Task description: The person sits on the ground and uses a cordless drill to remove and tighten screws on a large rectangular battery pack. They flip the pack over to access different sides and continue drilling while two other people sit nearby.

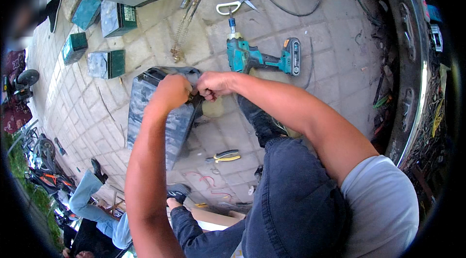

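Note:
A dark, scuffed box-shaped case lies on the paving in front of me. My left hand is closed at the case's upper right end, its knuckles toward me. Right beside it my right hand is closed too, with thumb and fingers pinched near the same edge. Whatever the fingers grip is too small and hidden to make out. Just beyond my right hand lies a teal cordless drill with a socket bit, its battery pointing right.
White-handled scissors lie beyond the drill. Pliers with yellow-black handles and thin red wire lie nearer me. Several teal-and-grey block batteries stand at far left. Cables cross the paving; a metal-edged frame bounds the right. Another person's leg shows lower left.

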Action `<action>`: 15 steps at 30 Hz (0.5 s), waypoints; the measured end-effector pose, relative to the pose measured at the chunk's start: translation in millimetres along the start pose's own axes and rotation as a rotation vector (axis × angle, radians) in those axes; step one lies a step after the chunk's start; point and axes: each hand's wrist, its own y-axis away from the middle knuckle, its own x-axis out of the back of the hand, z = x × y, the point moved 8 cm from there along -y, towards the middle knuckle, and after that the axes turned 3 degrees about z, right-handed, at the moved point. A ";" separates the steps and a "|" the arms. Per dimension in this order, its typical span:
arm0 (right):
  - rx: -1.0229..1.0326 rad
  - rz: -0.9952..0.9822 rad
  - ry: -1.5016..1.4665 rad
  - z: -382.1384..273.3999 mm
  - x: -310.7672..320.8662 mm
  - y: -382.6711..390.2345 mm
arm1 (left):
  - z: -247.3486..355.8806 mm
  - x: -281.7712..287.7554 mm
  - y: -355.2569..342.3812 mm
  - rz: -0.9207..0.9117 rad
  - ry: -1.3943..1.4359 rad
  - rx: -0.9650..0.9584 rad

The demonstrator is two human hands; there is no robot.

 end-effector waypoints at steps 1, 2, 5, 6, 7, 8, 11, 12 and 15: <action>-0.004 0.024 -0.006 0.0 1.2 2.4 | 0.5 5.5 -0.2 0.026 0.134 -0.013; -0.014 0.015 -0.005 0.2 0.4 2.9 | -4.4 5.2 1.0 0.012 0.119 0.039; -0.021 -0.013 -0.031 0.3 5.5 6.0 | 1.3 14.7 -2.0 0.056 0.062 0.111; -0.008 -0.024 -0.059 3.7 8.9 3.5 | 21.0 27.0 -4.6 0.129 0.035 0.078; 0.006 -0.037 -0.086 7.2 13.5 2.8 | 42.2 38.2 -9.5 0.203 0.009 0.046; 0.048 -0.046 -0.074 3.8 6.0 4.6 | 59.6 52.8 -8.6 0.367 0.173 -0.027; 0.164 -0.049 0.089 3.2 1.5 -18.7 | 89.9 49.1 -28.4 0.381 0.497 0.350; 0.280 -0.078 0.208 3.9 2.0 -18.6 | 103.8 40.9 -35.7 0.404 0.519 0.452; 0.675 -0.136 0.541 -11.7 35.2 4.2 | 145.0 -3.6 -89.7 0.369 0.856 0.511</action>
